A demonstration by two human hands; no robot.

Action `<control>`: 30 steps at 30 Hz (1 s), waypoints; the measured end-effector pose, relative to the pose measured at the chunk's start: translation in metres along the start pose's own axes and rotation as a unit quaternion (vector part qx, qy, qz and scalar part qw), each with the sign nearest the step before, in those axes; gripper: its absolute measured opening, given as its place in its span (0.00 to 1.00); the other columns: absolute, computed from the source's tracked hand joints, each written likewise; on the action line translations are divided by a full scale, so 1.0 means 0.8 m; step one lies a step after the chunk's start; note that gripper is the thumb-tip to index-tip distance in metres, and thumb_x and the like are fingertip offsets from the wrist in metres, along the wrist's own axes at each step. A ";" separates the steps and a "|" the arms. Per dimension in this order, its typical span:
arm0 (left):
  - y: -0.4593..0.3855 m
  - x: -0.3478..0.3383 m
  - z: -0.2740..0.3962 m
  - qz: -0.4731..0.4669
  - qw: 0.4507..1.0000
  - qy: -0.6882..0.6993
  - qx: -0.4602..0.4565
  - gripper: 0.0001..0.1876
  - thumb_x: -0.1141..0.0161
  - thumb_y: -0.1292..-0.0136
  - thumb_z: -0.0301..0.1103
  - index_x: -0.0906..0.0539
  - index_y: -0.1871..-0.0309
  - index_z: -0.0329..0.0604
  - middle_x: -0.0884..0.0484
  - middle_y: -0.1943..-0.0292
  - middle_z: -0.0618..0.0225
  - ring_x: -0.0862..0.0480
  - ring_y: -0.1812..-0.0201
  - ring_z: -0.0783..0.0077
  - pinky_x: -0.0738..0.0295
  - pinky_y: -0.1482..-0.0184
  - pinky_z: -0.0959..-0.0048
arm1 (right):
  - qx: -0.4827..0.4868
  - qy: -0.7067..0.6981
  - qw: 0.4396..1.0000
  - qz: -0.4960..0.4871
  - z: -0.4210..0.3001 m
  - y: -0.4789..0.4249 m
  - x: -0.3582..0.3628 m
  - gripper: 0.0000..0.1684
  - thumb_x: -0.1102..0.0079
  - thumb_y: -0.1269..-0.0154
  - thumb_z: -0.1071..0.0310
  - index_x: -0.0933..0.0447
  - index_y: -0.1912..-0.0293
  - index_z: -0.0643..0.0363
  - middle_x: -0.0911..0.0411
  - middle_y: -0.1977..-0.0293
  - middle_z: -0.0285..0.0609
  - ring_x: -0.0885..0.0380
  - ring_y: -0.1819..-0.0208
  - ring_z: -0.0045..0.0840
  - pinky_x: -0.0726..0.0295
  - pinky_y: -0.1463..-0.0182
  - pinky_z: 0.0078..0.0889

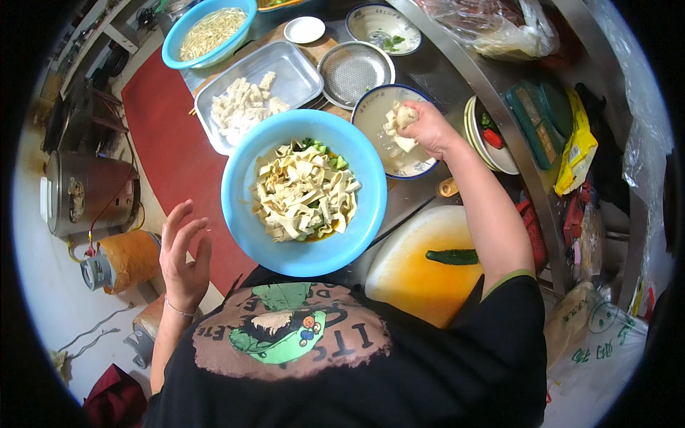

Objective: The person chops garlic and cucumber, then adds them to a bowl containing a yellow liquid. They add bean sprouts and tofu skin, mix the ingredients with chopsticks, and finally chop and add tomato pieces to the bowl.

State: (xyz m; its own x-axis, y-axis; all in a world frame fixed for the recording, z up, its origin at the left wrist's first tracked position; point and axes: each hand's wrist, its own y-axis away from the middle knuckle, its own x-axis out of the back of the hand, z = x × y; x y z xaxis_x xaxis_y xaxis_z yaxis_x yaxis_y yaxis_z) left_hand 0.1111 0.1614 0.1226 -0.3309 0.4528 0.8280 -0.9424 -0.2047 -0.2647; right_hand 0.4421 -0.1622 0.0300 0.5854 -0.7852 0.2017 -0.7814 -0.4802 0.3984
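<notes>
My right hand [431, 128] grips a clump of pale tofu-skin strips [399, 119] over a blue-rimmed bowl [369, 140] of cloudy liquid. More pieces lie in that liquid below the fingers. My left hand [183, 251] is raised with fingers apart and holds nothing, left of a large light-blue plastic basin [243, 235]. Inside the basin, a heap of wide tofu-skin strips [305, 195] covers chopped green vegetable pieces [337, 160] and some orange-brown sauce. Behind the basin sits a clear plastic tray [294, 67] with white, frozen-looking chunks [241, 109] in it.
A round cutting board [412, 283] carries a cucumber [452, 257]. Beyond the basin are a metal strainer [356, 75], a bowl with green herbs [369, 21], a small white dish [304, 30] and a blue basin of bean sprouts [214, 35]. A metal shelf frame [514, 144] rises at right.
</notes>
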 end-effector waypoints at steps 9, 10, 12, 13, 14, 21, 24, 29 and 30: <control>-0.151 -0.080 0.095 -0.163 0.963 0.185 -0.108 0.15 0.38 0.43 0.21 0.19 0.52 0.40 0.19 0.50 0.55 0.19 0.49 0.51 0.25 0.46 0.62 | 0.036 -0.203 0.979 0.006 -0.057 0.034 0.041 0.18 0.40 0.42 0.83 0.27 0.50 0.65 0.20 0.59 0.44 0.18 0.60 0.28 0.16 0.55 0.36; -0.168 -0.094 0.109 -0.197 0.957 0.175 -0.121 0.16 0.38 0.43 0.21 0.20 0.50 0.38 0.19 0.50 0.54 0.18 0.48 0.54 0.24 0.46 0.64 | 0.033 -0.209 0.977 0.011 -0.063 0.039 0.043 0.18 0.40 0.42 0.82 0.27 0.51 0.65 0.20 0.59 0.44 0.18 0.59 0.28 0.16 0.55 0.36; -0.200 -0.130 0.136 -0.264 0.939 0.167 -0.141 0.18 0.38 0.41 0.24 0.21 0.46 0.37 0.19 0.49 0.52 0.18 0.48 0.56 0.23 0.47 0.65 | 0.019 -0.218 0.976 0.026 -0.076 0.050 0.044 0.18 0.39 0.42 0.81 0.27 0.51 0.64 0.21 0.57 0.45 0.18 0.57 0.30 0.16 0.53 0.39; -0.211 -0.155 0.146 -0.296 0.929 0.169 -0.145 0.19 0.38 0.40 0.27 0.22 0.44 0.38 0.19 0.48 0.51 0.18 0.48 0.55 0.23 0.46 0.63 | 0.017 -0.223 0.974 0.029 -0.081 0.054 0.045 0.19 0.38 0.42 0.80 0.27 0.50 0.64 0.21 0.57 0.45 0.18 0.56 0.31 0.16 0.52 0.39; -0.222 -0.179 0.157 -0.336 0.918 0.150 -0.149 0.22 0.38 0.38 0.31 0.24 0.40 0.39 0.20 0.47 0.50 0.19 0.46 0.52 0.24 0.44 0.62 | 0.014 -0.229 0.973 0.034 -0.084 0.058 0.045 0.19 0.38 0.42 0.80 0.28 0.50 0.64 0.21 0.56 0.46 0.19 0.56 0.31 0.17 0.52 0.40; -0.242 -0.308 0.214 -0.451 0.874 0.062 -0.172 0.36 0.41 0.35 0.44 0.38 0.32 0.25 0.26 0.40 0.38 0.26 0.37 0.47 0.35 0.33 0.63 | 0.006 -0.252 0.964 0.082 -0.094 0.069 0.046 0.21 0.37 0.43 0.80 0.27 0.48 0.62 0.20 0.55 0.46 0.19 0.54 0.33 0.16 0.51 0.44; -0.252 -0.327 0.226 -0.475 0.869 0.111 -0.078 0.34 0.40 0.37 0.42 0.35 0.33 0.29 0.24 0.43 0.39 0.24 0.39 0.47 0.33 0.35 0.62 | 0.012 -0.261 0.961 0.088 -0.095 0.067 0.048 0.21 0.37 0.43 0.80 0.27 0.49 0.63 0.20 0.56 0.46 0.18 0.55 0.33 0.16 0.52 0.43; -0.231 -0.352 0.235 -0.364 0.927 0.090 -0.024 0.19 0.42 0.40 0.31 0.21 0.44 0.41 0.16 0.53 0.47 0.17 0.49 0.48 0.25 0.45 0.61 | 0.014 -0.253 0.963 0.088 -0.097 0.061 0.047 0.22 0.37 0.44 0.81 0.27 0.49 0.63 0.20 0.56 0.46 0.18 0.55 0.34 0.16 0.54 0.44; -0.231 -0.360 0.233 -0.354 0.930 0.093 -0.019 0.17 0.42 0.41 0.31 0.19 0.47 0.42 0.16 0.54 0.47 0.17 0.50 0.49 0.25 0.45 0.60 | 0.009 -0.254 0.963 0.092 -0.095 0.060 0.048 0.22 0.37 0.44 0.81 0.27 0.49 0.63 0.20 0.56 0.46 0.18 0.55 0.34 0.16 0.54 0.44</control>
State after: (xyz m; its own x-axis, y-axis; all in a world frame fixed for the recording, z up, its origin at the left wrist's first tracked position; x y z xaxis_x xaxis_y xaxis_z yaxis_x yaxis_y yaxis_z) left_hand 0.3894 -0.0928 0.0249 0.3736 0.6061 0.7022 -0.9275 0.2318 0.2934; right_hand 0.4434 -0.1854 0.1250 0.2595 -0.9450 -0.1991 -0.8680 -0.3186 0.3809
